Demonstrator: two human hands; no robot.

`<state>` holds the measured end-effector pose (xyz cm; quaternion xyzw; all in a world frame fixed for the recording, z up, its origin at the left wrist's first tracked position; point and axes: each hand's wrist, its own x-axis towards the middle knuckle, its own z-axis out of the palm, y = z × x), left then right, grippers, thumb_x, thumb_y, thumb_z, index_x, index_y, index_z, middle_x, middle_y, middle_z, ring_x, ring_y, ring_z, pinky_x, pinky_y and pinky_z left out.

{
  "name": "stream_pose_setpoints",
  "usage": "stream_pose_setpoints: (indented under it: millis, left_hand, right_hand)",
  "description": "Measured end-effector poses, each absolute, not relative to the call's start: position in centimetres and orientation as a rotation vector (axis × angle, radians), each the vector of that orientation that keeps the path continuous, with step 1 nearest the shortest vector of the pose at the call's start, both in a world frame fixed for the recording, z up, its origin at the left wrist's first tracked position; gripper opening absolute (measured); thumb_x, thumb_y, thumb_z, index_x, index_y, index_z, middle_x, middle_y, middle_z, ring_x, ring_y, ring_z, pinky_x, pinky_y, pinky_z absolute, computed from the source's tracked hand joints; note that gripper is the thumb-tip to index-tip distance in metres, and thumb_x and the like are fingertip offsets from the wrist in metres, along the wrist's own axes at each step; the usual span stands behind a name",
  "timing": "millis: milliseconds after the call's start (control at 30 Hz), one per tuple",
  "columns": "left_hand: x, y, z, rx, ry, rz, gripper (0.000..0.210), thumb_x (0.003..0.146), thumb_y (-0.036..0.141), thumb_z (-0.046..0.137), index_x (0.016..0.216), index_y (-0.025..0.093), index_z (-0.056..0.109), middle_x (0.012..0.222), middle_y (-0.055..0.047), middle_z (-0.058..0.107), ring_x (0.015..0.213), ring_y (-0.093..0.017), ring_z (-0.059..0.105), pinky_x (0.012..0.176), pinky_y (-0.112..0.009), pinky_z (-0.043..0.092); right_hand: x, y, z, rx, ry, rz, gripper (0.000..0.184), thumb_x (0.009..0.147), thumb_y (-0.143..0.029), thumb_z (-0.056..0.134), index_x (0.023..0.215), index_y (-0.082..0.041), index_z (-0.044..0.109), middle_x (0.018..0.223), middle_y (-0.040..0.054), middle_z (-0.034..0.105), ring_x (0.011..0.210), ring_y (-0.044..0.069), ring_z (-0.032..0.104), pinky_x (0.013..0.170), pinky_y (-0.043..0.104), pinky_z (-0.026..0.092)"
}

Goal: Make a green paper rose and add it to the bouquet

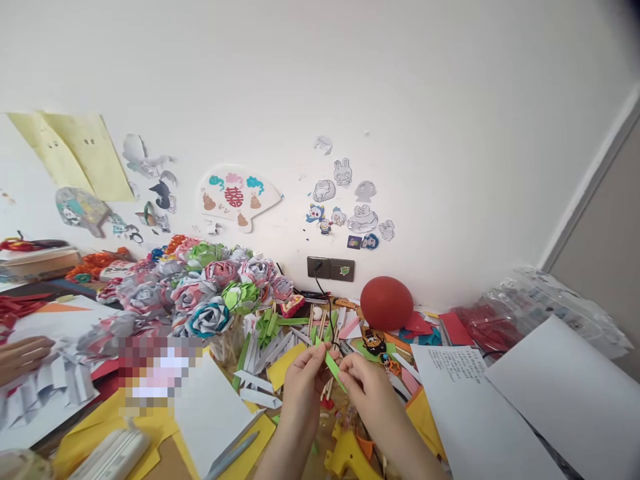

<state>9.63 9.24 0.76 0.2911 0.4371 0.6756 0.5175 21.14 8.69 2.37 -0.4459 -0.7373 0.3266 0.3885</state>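
Green strip [333,365] and “囍”-marked fan [243,198]

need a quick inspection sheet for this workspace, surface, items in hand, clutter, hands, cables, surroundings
surface: brown tabletop, largely covered by paper and craft bits
job's things: green paper strip, held between both hands
clutter: paper flowers heaped at left, gray pen, red balloon-like object near the wall
hands: left hand and right hand both pinch the strip with their fingers
cables: black cable runs down from the wall socket
surroundings: white wall with cutouts; another person's hand at the left edge
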Motion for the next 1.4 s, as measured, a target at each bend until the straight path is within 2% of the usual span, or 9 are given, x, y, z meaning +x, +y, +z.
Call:
stream_pose_setpoints:
  millis: [133, 267, 400, 500, 600, 733, 933, 1100, 1400]
  left_hand:
    - [6.8, 9.8, 0.7, 0.841, 1.296, 1.657, 0.04, 0.065, 0.051, 0.061, 0.076, 0.013, 0.061, 0.069, -0.008, 0.067, 0.065, -0.019, 0.064, 0.064, -0.032, 0.052]
    - [0.7, 9.6, 0.6, 0.995, 1.689, 1.65, 0.037, 0.079, 0.047, 0.044, 0.085, 0.014, 0.058, 0.078, -0.008, 0.067, 0.07, -0.021, 0.063, 0.069, -0.033, 0.05]
    - [-3.8, 8.6, -1.0, 1.246, 2.148, 1.359, 0.017, 0.079, 0.025, 0.047, 0.073, 0.017, 0.06, 0.07, -0.01, 0.065, 0.079, -0.03, 0.061, 0.07, -0.037, 0.043]
    - [-4.9, 8.5, -2.6, 1.384, 2.379, 1.128, 0.016, 0.076, 0.012, 0.046, 0.08, 0.015, 0.061, 0.085, -0.015, 0.066, 0.089, -0.031, 0.06, 0.073, -0.037, 0.041]
    - [-5.6, 8.9, -3.6, 1.454, 2.516, 0.958, 0.02, 0.079, 0.017, 0.047, 0.094, 0.012, 0.06, 0.088, -0.019, 0.067, 0.09, -0.031, 0.061, 0.07, -0.034, 0.041]
    - [-6.5, 9.1, -3.7, 1.499, 2.582, 0.857, 0.019, 0.079, 0.02, 0.046, 0.09, 0.013, 0.06, 0.091, -0.017, 0.069, 0.086, -0.028, 0.064, 0.066, -0.029, 0.043]
    - [-5.7, 8.7, -2.6, 1.645, 2.593, 0.932, 0.019, 0.08, 0.017, 0.041, 0.083, 0.017, 0.06, 0.086, -0.013, 0.069, 0.082, -0.027, 0.064, 0.067, -0.03, 0.043]
    - [-3.2, 9.0, -0.3, 1.95, 2.411, 1.129, 0.022, 0.083, 0.016, 0.039, 0.086, 0.017, 0.061, 0.097, -0.014, 0.066, 0.094, -0.03, 0.06, 0.076, -0.034, 0.044]
    - [4.1, 8.7, 5.7, 2.523, 1.509, 1.071, 0.02, 0.085, 0.02, 0.047, 0.079, 0.023, 0.065, 0.088, -0.005, 0.067, 0.086, -0.02, 0.059, 0.078, -0.029, 0.043]
  right_hand:
    - [22.1, 8.6, 2.7, -1.128, -1.876, 0.957, 0.011, 0.079, -0.017, 0.042, 0.069, -0.021, 0.046, 0.056, -0.0058, 0.045, 0.048, 0.011, 0.046, 0.045, 0.02, 0.032]
    - [25.4, 8.9, 3.8, -1.219, -1.835, 0.792, 0.011, 0.079, -0.026, 0.045, 0.07, -0.021, 0.049, 0.053, -0.0052, 0.046, 0.049, 0.012, 0.046, 0.046, 0.021, 0.033]
    - [28.4, 9.3, 4.9, -1.309, -1.757, 0.699, 0.019, 0.081, -0.037, 0.042, 0.072, -0.021, 0.049, 0.048, -0.0054, 0.045, 0.045, 0.013, 0.045, 0.046, 0.023, 0.035]
    - [29.3, 9.1, 5.4, -1.309, -1.756, 0.66, 0.021, 0.082, -0.039, 0.04, 0.072, -0.022, 0.047, 0.049, -0.0051, 0.045, 0.046, 0.014, 0.046, 0.047, 0.024, 0.035]
    - [29.4, 8.6, 5.9, -1.315, -1.767, 0.606, 0.02, 0.082, -0.039, 0.039, 0.072, -0.023, 0.047, 0.049, -0.0046, 0.046, 0.045, 0.014, 0.045, 0.046, 0.024, 0.034]
    - [29.1, 8.1, 6.6, -1.339, -1.819, 0.583, 0.022, 0.083, -0.04, 0.037, 0.072, -0.023, 0.046, 0.048, -0.0045, 0.047, 0.043, 0.014, 0.043, 0.045, 0.024, 0.034]
    - [28.7, 8.2, 6.3, -1.306, -1.84, 0.564, 0.021, 0.086, -0.038, 0.036, 0.073, -0.023, 0.044, 0.06, -0.0006, 0.058, 0.055, 0.015, 0.054, 0.052, 0.024, 0.038]
    - [28.1, 8.0, 6.0, -1.308, -1.843, 0.592, 0.018, 0.087, -0.035, 0.036, 0.076, -0.023, 0.044, 0.068, 0.0009, 0.061, 0.059, 0.016, 0.055, 0.053, 0.024, 0.038]
    - [24.8, 7.8, 7.1, -1.147, -1.648, 0.582, 0.018, 0.085, -0.035, 0.045, 0.079, -0.02, 0.055, 0.073, 0.0013, 0.059, 0.056, 0.014, 0.051, 0.054, 0.022, 0.043]
